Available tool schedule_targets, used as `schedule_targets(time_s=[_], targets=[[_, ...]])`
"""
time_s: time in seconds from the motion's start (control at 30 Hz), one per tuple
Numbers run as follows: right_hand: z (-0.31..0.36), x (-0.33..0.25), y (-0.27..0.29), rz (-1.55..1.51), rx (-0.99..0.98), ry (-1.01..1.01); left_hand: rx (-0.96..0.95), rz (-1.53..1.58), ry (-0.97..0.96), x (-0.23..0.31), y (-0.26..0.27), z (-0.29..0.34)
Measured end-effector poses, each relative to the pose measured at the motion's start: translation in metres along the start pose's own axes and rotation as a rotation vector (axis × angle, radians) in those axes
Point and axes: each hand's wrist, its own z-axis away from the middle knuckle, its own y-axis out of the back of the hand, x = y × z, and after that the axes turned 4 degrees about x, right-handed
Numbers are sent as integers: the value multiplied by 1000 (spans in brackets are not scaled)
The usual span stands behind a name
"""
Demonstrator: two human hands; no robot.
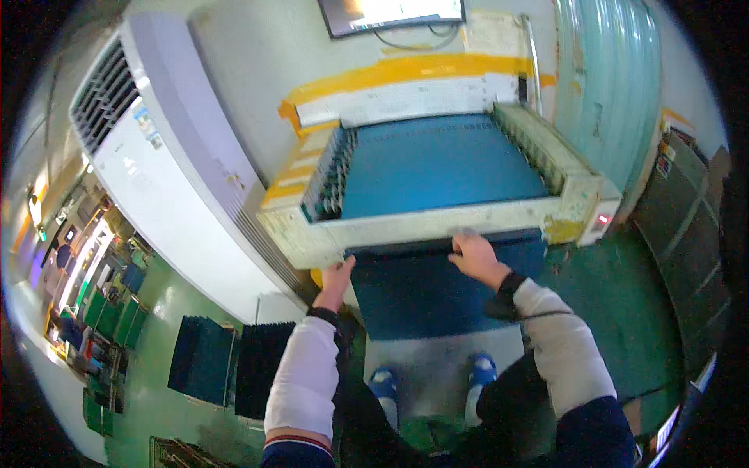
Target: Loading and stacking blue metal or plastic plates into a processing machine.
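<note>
Just in front of a pale machine is a dark blue sheet [429, 296], apparently on a stack, its far edge close under the machine's front. My left hand [335, 279] is closed at its far left corner, fingertips pinching the edge. Along the same far edge, to the right of the middle, my right hand [476, 257] has its fingers curled round the edge; part of the grip is hidden. Inside the machine [437, 222] a brighter blue sheet [445, 168] lies flat between two side rows of dark toothed or roller parts.
A tall white air conditioner [172, 179] stands left of the machine. Dark stacks [201, 359] sit on the green floor at lower left. A screen [390, 14] hangs above. Grey panels [679, 210] lean at right. A small red display [603, 219] glows on the machine's right corner.
</note>
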Motion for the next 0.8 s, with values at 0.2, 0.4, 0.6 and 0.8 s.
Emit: schedule_targets(time_s=[0.2, 0.4, 0.6, 0.8], targets=[[9, 23, -7, 319, -445, 55, -289, 275, 207, 31, -4, 31], [-2, 0, -2, 276, -534, 99, -313, 263, 205, 27, 8, 32], [5, 5, 1, 220, -528, -7, -372, 333, 194, 37, 11, 39], [-2, -9, -3, 240, -548, 50, -371, 318, 256, 11, 25, 11]])
